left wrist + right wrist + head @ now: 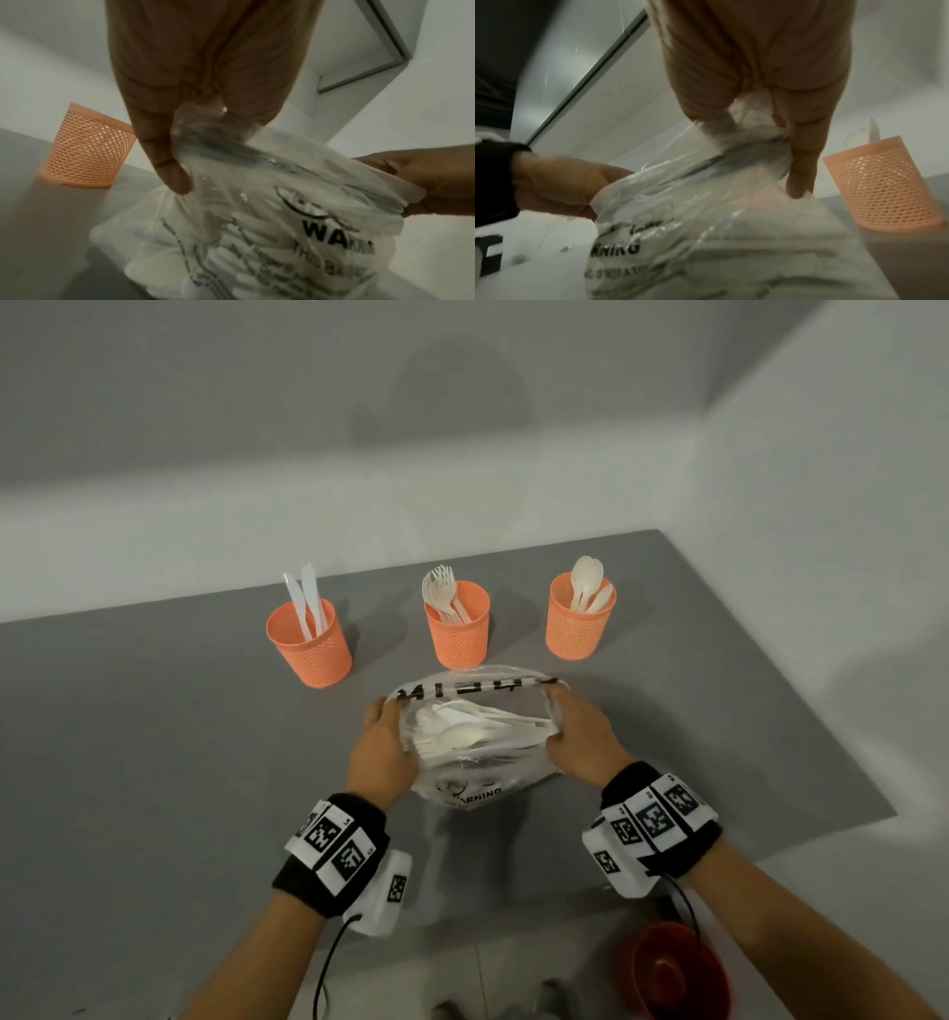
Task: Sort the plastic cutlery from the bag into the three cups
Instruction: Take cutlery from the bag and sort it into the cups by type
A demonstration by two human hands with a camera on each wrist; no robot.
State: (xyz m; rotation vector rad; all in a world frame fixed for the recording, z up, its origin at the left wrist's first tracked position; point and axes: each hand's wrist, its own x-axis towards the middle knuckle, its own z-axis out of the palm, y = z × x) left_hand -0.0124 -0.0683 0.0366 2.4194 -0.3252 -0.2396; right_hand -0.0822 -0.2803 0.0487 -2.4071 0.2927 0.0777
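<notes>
A clear plastic bag point(464, 778) with black print stands on the grey table, its mouth held wide. My left hand point(382, 742) grips the bag's left rim and my right hand point(577, 734) grips its right rim. White plastic cutlery point(472, 729) lies inside the bag. Behind it stand three orange mesh cups: the left cup point(310, 642) holds knives, the middle cup point(457, 629) holds forks, the right cup point(580, 621) holds spoons. In the left wrist view my fingers point(167, 158) pinch the bag point(257, 233); in the right wrist view the fingers point(800, 172) pinch the bag point(706, 233).
The grey table point(154, 737) meets white walls at the back and right. A red bowl point(672, 973) sits below the table's front edge, near my right forearm. One mesh cup point(87, 146) shows left of the bag, another mesh cup point(883, 186) to its right.
</notes>
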